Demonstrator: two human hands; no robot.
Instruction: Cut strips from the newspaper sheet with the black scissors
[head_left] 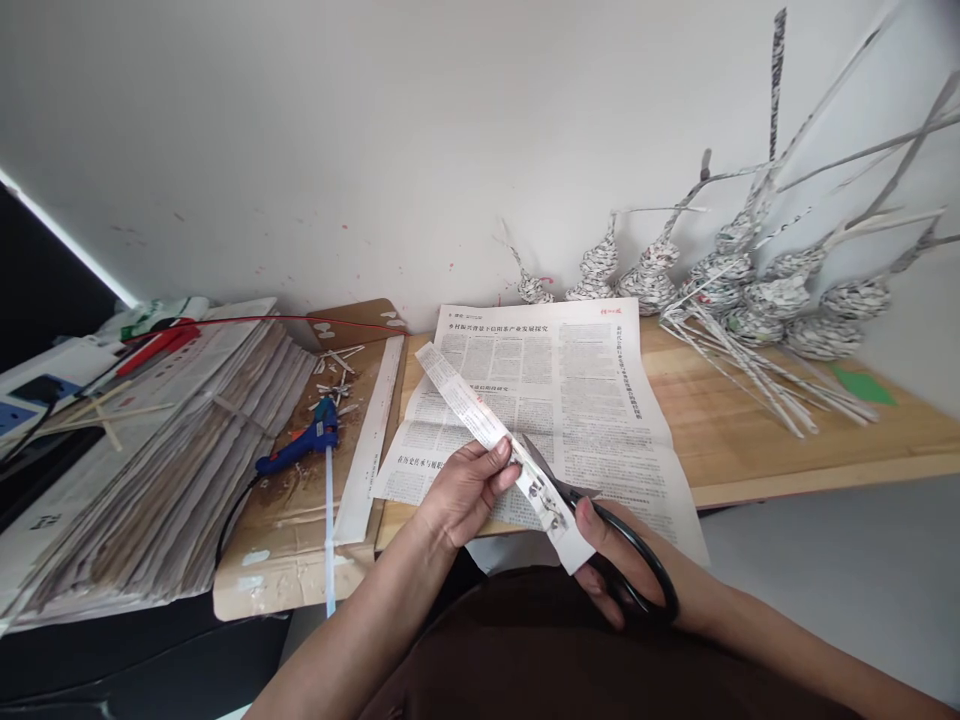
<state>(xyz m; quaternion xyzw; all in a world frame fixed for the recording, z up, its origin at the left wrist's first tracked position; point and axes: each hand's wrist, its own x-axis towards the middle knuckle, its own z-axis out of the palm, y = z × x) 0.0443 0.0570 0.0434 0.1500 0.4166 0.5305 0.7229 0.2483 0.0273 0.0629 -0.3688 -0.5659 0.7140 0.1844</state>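
My left hand (465, 490) pinches a long folded newspaper strip (466, 402) between thumb and fingers, near its middle. The strip slants from upper left down to my right hand (611, 555), which is closed round the black handles of a pair of scissors (660, 580). The scissor blades point up and left, lying along the strip's right edge; whether they are parted is hard to make out. Under both hands an opened newspaper sheet (592, 400) lies flat, overhanging the table's front edge. The right hand's thumb also rests close to the strip's lower end.
Left stands a tall newspaper stack (225, 420). A blue glue gun (300, 447) with a glue stick lies on stained cardboard (262, 570) beside a white paper strip (371, 450). Right on the wooden table (757, 470) are rolled paper sticks (750, 380) and several woven paper gourds (649, 280).
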